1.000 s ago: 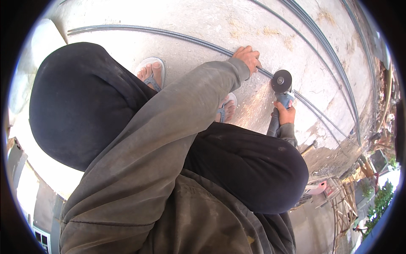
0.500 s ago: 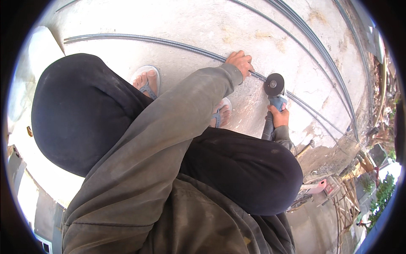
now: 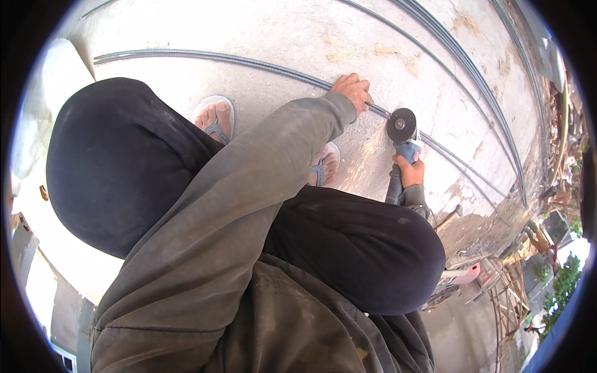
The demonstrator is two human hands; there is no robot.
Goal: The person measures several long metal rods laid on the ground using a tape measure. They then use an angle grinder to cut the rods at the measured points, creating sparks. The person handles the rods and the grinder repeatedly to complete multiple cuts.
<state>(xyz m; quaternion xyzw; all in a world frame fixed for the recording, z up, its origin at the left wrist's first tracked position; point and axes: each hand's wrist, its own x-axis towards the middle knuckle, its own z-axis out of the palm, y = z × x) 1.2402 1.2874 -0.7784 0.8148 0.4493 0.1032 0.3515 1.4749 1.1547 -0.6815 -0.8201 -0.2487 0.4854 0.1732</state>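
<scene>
My left hand (image 3: 352,93) is closed around a few long steel rebars (image 3: 249,61) lying on the concrete floor, just left of the cutting spot. In my right hand (image 3: 411,171) is a blue and black angle grinder (image 3: 407,150), gripped by its body. Its dark cutting disc (image 3: 402,125) sits against the rebars, a short way right of my left hand. Orange sparks (image 3: 367,155) spray from the disc toward my sandaled foot (image 3: 326,166). The rebars run on past the disc to the lower right.
More long rebars (image 3: 463,56) lie in a bundle across the floor at the upper right. My other sandaled foot (image 3: 216,117) stands left of my arm. Debris (image 3: 553,205) lines the floor's right edge, and a pink object (image 3: 469,274) lies at the lower right.
Sparks fan out more strongly and brightly from the disc. The grinder has shifted very slightly left; my left hand stays in place on the rebars.
</scene>
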